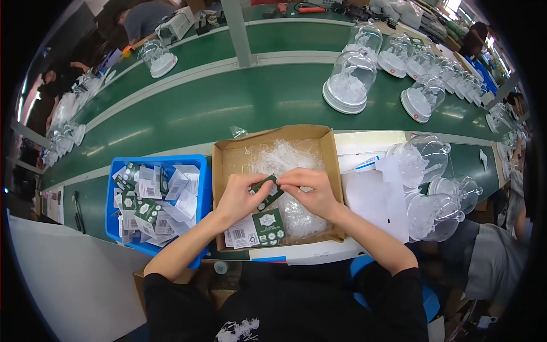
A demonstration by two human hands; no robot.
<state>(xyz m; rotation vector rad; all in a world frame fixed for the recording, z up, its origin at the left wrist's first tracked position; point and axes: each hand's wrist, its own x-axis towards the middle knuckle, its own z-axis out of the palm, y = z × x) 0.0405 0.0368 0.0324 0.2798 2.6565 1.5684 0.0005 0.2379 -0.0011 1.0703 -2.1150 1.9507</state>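
My left hand (238, 199) grips a small dark green card tag (268, 195) between thumb and fingers, tilted above an open cardboard box (235, 149). At the tag's upper corner, the fingertips of my right hand (313, 191) are pinched together. Whatever is between them is too small to make out. Thin clear plastic strands (288, 157) fill the box's right part. Below my hands, green and white printed cards (256, 229) lie at the box's near left.
To the left, a blue bin (109, 196) holds many folded card tags (149, 211). Clear domes on white bases (436, 214) lie at the right beside white sheets (373, 199). More upright domes (350, 85) line the green bench (228, 102); other people work farther off.
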